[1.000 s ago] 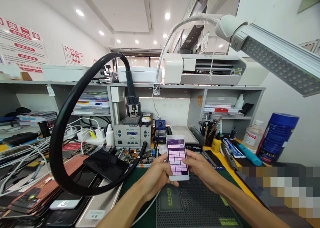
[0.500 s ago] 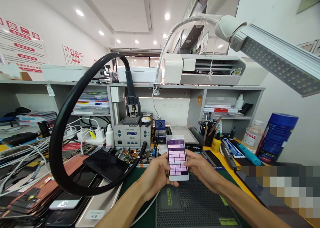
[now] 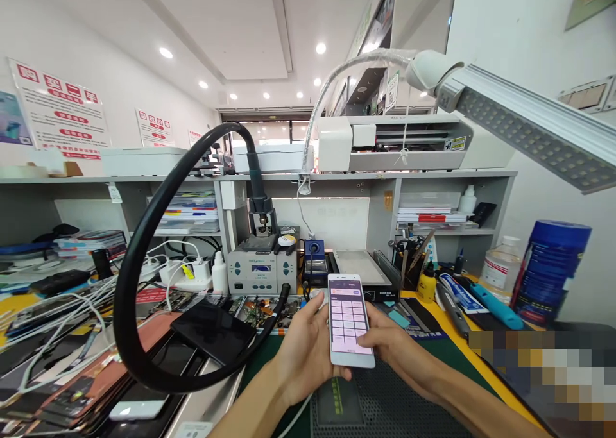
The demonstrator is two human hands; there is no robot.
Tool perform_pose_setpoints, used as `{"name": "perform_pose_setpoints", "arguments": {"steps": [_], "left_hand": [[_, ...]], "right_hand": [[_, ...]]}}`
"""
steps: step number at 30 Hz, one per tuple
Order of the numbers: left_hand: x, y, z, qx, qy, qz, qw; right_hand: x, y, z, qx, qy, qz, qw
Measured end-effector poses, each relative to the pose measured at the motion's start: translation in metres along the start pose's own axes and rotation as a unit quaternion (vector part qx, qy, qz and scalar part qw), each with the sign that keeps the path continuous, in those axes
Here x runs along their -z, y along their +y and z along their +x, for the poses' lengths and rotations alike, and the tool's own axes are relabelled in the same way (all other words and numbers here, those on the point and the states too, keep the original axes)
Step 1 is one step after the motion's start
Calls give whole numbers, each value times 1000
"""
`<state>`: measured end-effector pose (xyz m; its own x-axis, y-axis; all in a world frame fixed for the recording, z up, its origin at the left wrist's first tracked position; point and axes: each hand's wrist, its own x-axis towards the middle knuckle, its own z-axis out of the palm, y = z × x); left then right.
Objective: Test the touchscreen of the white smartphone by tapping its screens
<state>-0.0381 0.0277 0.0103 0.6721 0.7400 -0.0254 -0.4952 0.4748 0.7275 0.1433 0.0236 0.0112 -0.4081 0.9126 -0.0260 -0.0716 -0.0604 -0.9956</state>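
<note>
A white smartphone (image 3: 350, 316) is held upright above the bench, its lit screen facing me and showing a grid of pink tiles. Beneath and behind its left side lies my left hand (image 3: 308, 345), with fingertips showing below the lower edge and the thumb raised off the screen. My right hand (image 3: 389, 338) grips the right edge; its thumb rests on the lower right of the screen while the other fingers are partly hidden behind. Under the phone is a dark perforated mat (image 3: 389, 403) with a flat panel (image 3: 338, 403) on it.
A grey rework station (image 3: 262, 271) stands behind, its thick black hose (image 3: 126, 297) looping at left. Many phones and parts, including a black-screened device (image 3: 214, 329), are piled left. Right are a yellow bottle (image 3: 426, 284), a blue canister (image 3: 551, 271) and an overhead lamp (image 3: 529, 124).
The whole view has shifted down and slightly right. My left thumb has lifted off the phone's edge, and my right thumb has moved lower on the screen. The phone stays held.
</note>
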Motion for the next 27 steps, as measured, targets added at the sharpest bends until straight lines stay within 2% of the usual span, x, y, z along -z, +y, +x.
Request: {"name": "perform_pose_setpoints", "arguments": {"steps": [7,13,20,27], "left_hand": [[1,-3,1,37,-7,-47,998],[2,-4,2,44,5,-22,999],[-1,-8,2,38,23,-28,999],[4,-7,1,42,-7,-29,999]], "right_hand": [[-2,7,1,2,15,18,1000],[-1,8,2,-6,25,-51,998],[0,12,3,12,38,-78,996],[1,14,4,23,15,-66,997]]}}
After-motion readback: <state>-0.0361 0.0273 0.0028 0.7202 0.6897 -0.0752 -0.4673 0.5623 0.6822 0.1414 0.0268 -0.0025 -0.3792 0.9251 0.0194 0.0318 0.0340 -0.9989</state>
